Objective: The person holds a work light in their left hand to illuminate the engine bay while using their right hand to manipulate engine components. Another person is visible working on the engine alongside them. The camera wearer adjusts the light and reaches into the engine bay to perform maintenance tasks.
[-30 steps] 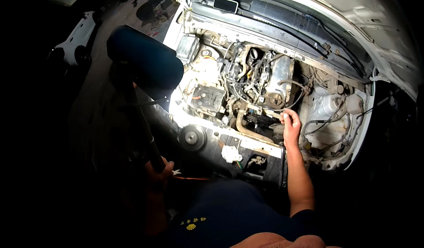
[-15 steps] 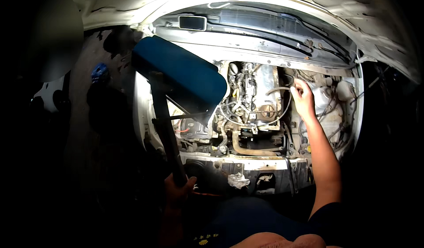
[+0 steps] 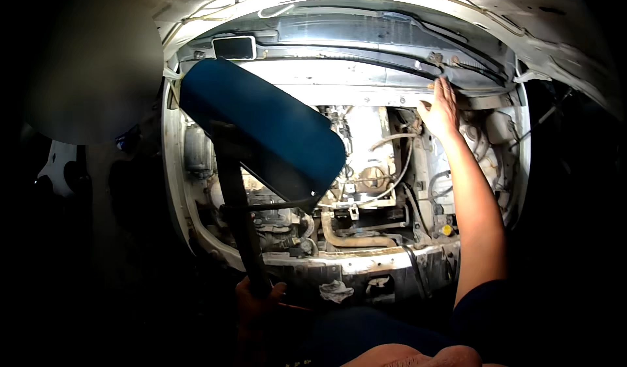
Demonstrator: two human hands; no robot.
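Note:
My left hand (image 3: 260, 300) is wrapped round the dark handle of a work light (image 3: 264, 122) with a wide blue housing, held over the left part of an engine bay. My right hand (image 3: 441, 111) reaches to the panel below the windscreen, its fingers stretched out and nothing visible in them. The fingertips are beside a black wiper arm (image 3: 385, 64); whether they touch it I cannot tell. Below this hand, a thin pale hose (image 3: 406, 170) curves over the lit engine (image 3: 373, 148). The light's housing hides part of the engine and its neighbouring parts.
A phone-like dark screen in a white frame (image 3: 234, 47) lies by the windscreen's left end. The raised bonnet (image 3: 522, 11) arches overhead. A tan hose (image 3: 356, 241) runs before the engine, and a crumpled white cloth or paper (image 3: 336, 291) is at the front.
My right hand has left the thin hose and moved up to the panel below the windscreen, its fingers straightening. The view has shifted; my left hand keeps hold of the work light.

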